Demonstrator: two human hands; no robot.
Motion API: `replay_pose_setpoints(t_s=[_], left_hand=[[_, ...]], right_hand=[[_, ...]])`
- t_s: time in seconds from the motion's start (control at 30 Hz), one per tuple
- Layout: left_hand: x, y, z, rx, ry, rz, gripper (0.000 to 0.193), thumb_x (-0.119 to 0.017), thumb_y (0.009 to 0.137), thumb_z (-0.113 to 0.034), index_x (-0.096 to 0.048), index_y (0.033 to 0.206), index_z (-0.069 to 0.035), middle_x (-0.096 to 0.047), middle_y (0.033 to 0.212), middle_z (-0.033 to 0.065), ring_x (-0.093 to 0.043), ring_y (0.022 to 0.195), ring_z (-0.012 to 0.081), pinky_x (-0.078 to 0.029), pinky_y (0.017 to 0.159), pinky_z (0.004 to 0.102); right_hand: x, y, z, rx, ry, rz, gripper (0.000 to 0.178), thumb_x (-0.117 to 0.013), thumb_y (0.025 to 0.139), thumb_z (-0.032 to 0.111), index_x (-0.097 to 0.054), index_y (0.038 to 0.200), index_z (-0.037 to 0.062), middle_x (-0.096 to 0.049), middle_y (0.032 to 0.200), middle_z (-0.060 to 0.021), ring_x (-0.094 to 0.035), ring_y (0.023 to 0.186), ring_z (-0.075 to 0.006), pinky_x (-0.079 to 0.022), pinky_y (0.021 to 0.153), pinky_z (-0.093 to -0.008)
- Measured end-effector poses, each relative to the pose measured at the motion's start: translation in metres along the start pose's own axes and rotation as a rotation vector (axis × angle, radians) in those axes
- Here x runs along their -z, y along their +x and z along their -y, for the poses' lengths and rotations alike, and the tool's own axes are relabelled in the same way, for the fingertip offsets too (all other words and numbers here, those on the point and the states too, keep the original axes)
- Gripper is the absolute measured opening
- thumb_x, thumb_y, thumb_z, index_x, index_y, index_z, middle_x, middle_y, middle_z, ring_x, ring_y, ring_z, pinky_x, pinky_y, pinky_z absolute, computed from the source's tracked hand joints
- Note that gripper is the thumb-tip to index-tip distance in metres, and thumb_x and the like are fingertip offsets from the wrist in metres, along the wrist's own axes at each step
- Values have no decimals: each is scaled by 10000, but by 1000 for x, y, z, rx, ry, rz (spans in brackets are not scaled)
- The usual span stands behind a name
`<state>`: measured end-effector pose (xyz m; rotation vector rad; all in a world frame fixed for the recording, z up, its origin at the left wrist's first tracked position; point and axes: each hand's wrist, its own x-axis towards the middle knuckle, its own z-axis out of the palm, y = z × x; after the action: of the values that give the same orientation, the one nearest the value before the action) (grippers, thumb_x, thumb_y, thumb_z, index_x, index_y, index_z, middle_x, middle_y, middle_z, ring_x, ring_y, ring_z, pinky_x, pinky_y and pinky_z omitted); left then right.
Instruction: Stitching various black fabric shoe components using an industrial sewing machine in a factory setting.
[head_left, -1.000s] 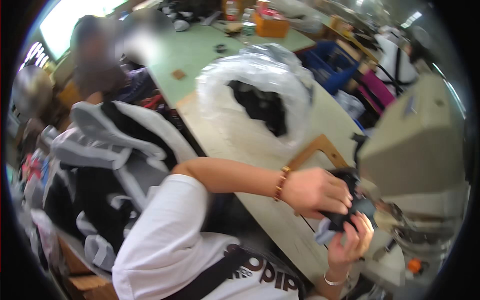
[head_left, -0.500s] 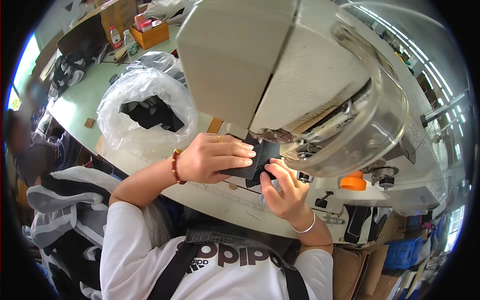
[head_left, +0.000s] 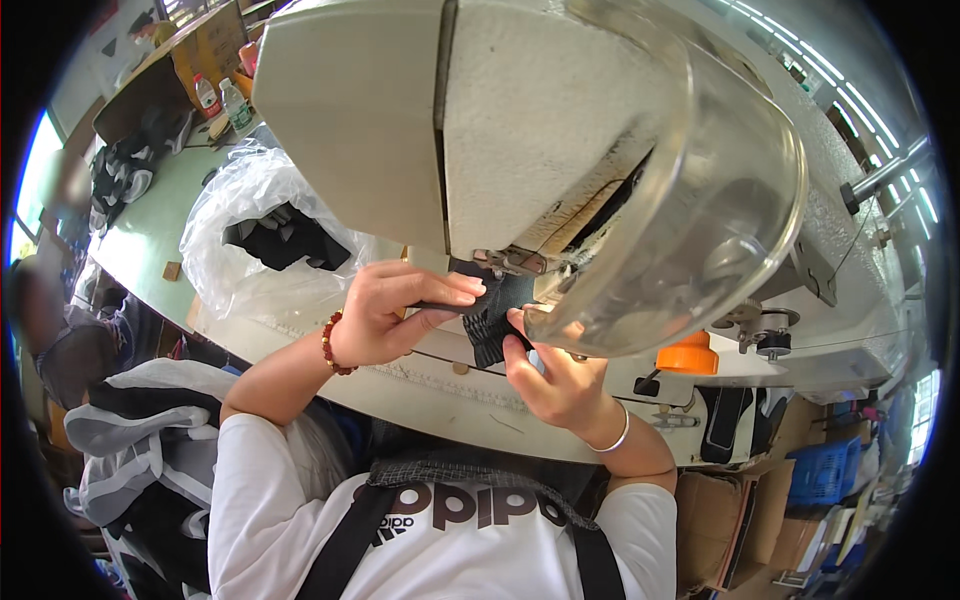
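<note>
A small piece of black fabric [head_left: 490, 310] lies flat on the bed of a cream sewing machine [head_left: 440, 120], directly beneath the metal presser foot [head_left: 508, 262]. It sits there, pinned between two hands, so that it stays flat and lined up under the foot.

The left hand [head_left: 395, 315] lies on the piece's left edge, fingers stretched out together and pressed down on top, thumb tucked beneath the edge: a flat, narrow pinch on the fabric rather than a fist. The right hand [head_left: 555, 385] grips from the near side, its fingertips curled onto the lower right corner, closed on the cloth. A red bead bracelet [head_left: 330, 345] circles the left wrist, a thin silver bangle [head_left: 615, 435] the right.

Just above the right hand a clear curved plastic guard [head_left: 700, 200] bulges out from the machine head, shielding the face from the needle area. To the right of that hand stands an orange cap-shaped part [head_left: 688, 355] on the bed.

Beyond the left hand, on the pale green table [head_left: 140, 250], lies a crumpled clear plastic bag [head_left: 250, 230] with more black pieces inside. Farther back stand two small clear bottles [head_left: 225, 100], one red-capped, beside a brown cardboard box [head_left: 205, 50]. Below the table's right end there are brown cartons [head_left: 710, 520] and a blue plastic crate [head_left: 820, 475]. Their labels are too small to make out.
</note>
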<state>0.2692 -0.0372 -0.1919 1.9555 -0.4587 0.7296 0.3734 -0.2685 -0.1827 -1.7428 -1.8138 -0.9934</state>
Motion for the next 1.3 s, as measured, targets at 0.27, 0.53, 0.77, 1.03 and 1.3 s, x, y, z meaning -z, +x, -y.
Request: replay_pose_setpoints(t_s=[0.27,0.53,0.77,1.03,1.3], left_hand=[[4,9,-10,-410,534,209,283,-689,736,-8,-706,1018,-3,-709,1133,132,-701,1059,301,-593,913,407],[2,8,-2,-475,509,181,281,-713,770,-98,-713,1042,-26,-703,1143,130,-705,1044,289,-597,903,404],[-11,-1,15,-558,530,63,210,-668,839,-73,-707,1037,-17,-697,1135,151,-704,1040,291,-616,862,390],[-7,3,2,-431,389,79,242,-683,789,0,-709,1030,3,-719,1095,169,-713,1032,311,-608,885,403],[-6,4,2,-361,338,61,256,-672,777,12,-704,1032,9,-729,1082,150,-722,1013,302,-610,872,397]], right_hand=[[-2,8,1,-91,240,-91,121,-708,691,-24,-630,780,1,-727,939,-196,-679,891,-335,-570,792,-457],[-8,-2,-2,-4,75,-43,116,-703,701,-14,-633,791,5,-723,954,-207,-684,907,-347,-578,802,-455],[-15,-3,3,-40,102,-102,133,-712,692,-22,-623,788,-2,-717,967,-219,-695,877,-354,-585,779,-450],[-10,-1,4,-91,291,-75,136,-692,712,-59,-612,819,-35,-706,992,-285,-680,857,-382,-578,807,-473],[-17,-14,1,-63,216,-75,149,-689,698,-27,-621,831,-24,-708,1002,-290,-696,890,-387,-573,845,-479]])
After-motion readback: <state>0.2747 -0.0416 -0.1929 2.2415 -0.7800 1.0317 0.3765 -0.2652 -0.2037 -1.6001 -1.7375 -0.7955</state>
